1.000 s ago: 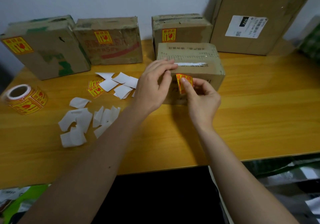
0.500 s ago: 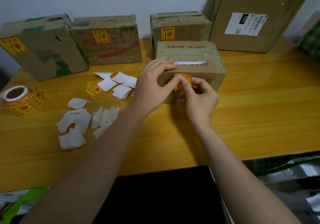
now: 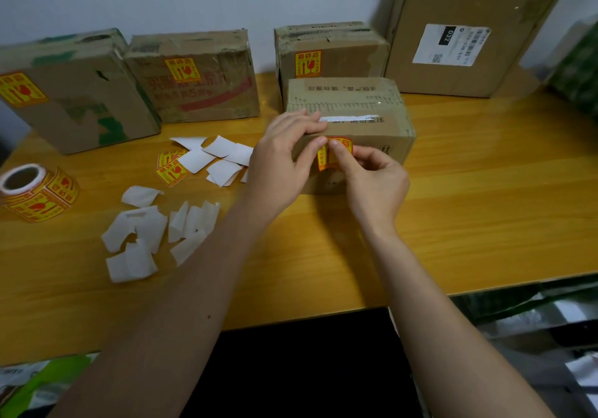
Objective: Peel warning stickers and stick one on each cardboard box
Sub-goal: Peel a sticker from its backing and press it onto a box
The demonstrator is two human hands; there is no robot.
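Sticker (image 3: 336,153) now flatter on box (image 3: 382,145), both hands closer.

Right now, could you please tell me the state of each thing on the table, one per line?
Front box: sticker half applied.
Sticker: on the box's front face, pressed by both hands.
Left hand: resting on the box, thumb on sticker.
Right hand: fingertip pressing sticker.
Three rear boxes: labelled.
Large box: no warning sticker showing.
Sticker roll: lying on its side.
Backing papers: peeled, scattered.
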